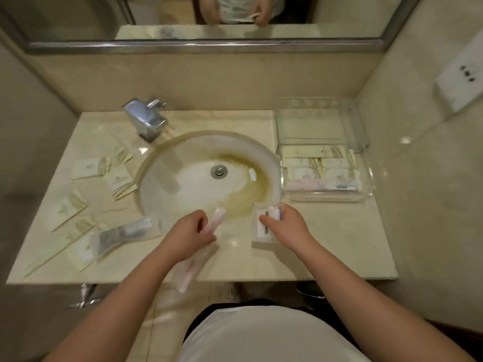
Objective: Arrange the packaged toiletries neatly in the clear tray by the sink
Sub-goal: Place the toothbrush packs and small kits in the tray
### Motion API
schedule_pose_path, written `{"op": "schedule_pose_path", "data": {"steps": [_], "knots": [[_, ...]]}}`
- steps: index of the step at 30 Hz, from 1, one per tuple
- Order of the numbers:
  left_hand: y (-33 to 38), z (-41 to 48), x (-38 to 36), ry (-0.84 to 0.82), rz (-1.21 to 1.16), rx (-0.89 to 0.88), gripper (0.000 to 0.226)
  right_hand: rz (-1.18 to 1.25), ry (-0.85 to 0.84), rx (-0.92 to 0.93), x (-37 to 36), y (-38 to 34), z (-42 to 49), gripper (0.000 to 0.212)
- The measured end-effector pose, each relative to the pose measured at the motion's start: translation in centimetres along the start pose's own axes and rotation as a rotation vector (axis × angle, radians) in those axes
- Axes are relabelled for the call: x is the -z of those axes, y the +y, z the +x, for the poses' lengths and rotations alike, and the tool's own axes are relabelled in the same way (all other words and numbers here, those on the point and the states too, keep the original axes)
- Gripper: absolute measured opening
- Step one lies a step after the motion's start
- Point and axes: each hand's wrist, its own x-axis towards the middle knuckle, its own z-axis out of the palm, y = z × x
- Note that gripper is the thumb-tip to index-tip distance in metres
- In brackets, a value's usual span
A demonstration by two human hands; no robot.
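Note:
My left hand (pixel 189 232) grips a long pink toothbrush packet (pixel 198 253) that slants over the counter's front edge. My right hand (pixel 286 226) holds a clear packet with a white item (pixel 262 226) near the basin's front rim. The clear tray (pixel 366 178) stands right of the sink, with several cream sachets (pixel 311 152) in rows and a pink toothbrush packet (pixel 321 184) along its near side. Several cream sachets (pixel 87 167) and a clear packet with a dark comb (pixel 120 235) lie scattered on the counter left of the sink.
A stained round basin (pixel 209 176) fills the counter's middle, with a chrome tap (pixel 146 118) behind it at the left. A second, larger clear tray (pixel 317 121) sits behind the first. A mirror (pixel 203 19) runs along the back wall; a wall socket (pixel 465 73) is at the right.

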Motion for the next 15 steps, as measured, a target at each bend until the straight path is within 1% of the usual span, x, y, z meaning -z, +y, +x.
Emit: {"op": "schedule_pose_path", "data": {"steps": [1, 3, 5, 7, 10, 13, 15], "knots": [[1.4, 0.8, 0.1, -0.020, -0.086, 0.002, 0.031, 0.033, 0.037, -0.021, 0.7, 0.2, 0.1, 0.030], [4.2, 2.5, -0.1, -0.108, -0.314, 0.013, 0.026, 0.111, 0.119, -0.062, 2.5, 0.7, 0.1, 0.029], [6.9, 4.1, -0.6, -0.176, -0.536, 0.037, 0.021, 0.190, 0.201, -0.105, 4.3, 1.5, -0.2, 0.024], [9.2, 5.4, -1.2, -0.201, -0.684, 0.080, 0.015, 0.255, 0.261, -0.156, 5.8, 2.5, -0.5, 0.020], [12.5, 7.5, -2.2, -0.220, -0.746, 0.108, 0.011, 0.330, 0.331, -0.228, 7.7, 4.6, -0.7, 0.024], [15.0, 9.4, -3.0, -0.209, -0.753, 0.136, 0.012, 0.401, 0.355, -0.278, 9.1, 6.2, -0.5, 0.020], [16.7, 10.6, -3.3, -0.201, -0.750, 0.125, 0.011, 0.467, 0.359, -0.295, 10.0, 6.8, -0.1, 0.016]]}}
